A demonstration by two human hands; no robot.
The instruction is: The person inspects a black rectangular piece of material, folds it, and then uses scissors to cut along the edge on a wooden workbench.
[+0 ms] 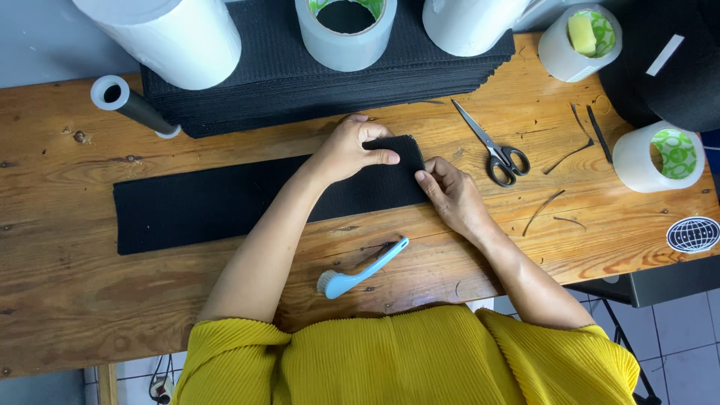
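Fingers of the left hand [352, 150] press flat on the right end of a black strip [217, 199], thumb stretched along the top of it toward the right. Fingers of the right hand [450, 196] pinch that same end at its edge, thumb and forefinger closed on the fabric's corner. Both hands meet at this one end; the left lies over the strip, the right comes at it from the side.

Strip runs long across the desk [60, 300], its axis left to right with a slight tilt, the far end lying well away to the left of both hands. Everything free of the hands lies flat.

Just below the hands rests a light blue brush [360, 274], bristles to the left. Scissors [495, 150] lie near the right hand, closed, handles toward the person. Thin black offcuts [559, 157] are scattered beyond them. Behind the strip sits a stack of black sheets [330, 82], with tape rolls [345, 34] standing on and around it, and a dark tube [131, 105] at its left. Desk surface is worn, knotted wood; tiled floor [675, 352] shows at the lower right.
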